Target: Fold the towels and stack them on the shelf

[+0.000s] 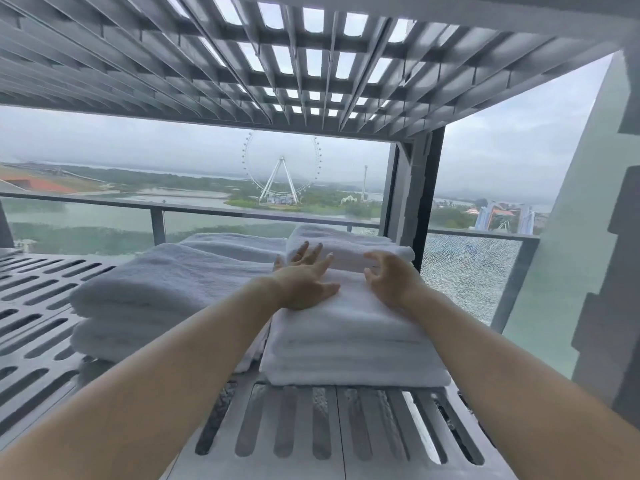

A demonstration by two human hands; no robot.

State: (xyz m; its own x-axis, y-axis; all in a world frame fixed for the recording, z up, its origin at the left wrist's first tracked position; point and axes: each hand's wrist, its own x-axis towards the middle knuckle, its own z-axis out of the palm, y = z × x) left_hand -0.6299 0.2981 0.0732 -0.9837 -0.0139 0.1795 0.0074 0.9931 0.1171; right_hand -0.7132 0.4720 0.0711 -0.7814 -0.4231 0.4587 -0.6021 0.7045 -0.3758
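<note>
Head view: both hands' spread fingers rest on folded towels.

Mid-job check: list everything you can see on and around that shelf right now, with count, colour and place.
Near towel stack: one, white, folded, front right of the shelf.
Left towel pile: one, white, thicker folds, left of the near stack.
Rear towels: white, behind the near stack; count unclear.
Shelf: grey, slotted, under all the towels.
Upper shelf: grey grid overhead.
Ferris wheel: one, white, far outside.
Left hand: flat on the near stack.
Right hand: fingers curled, on the stack's top.
</note>
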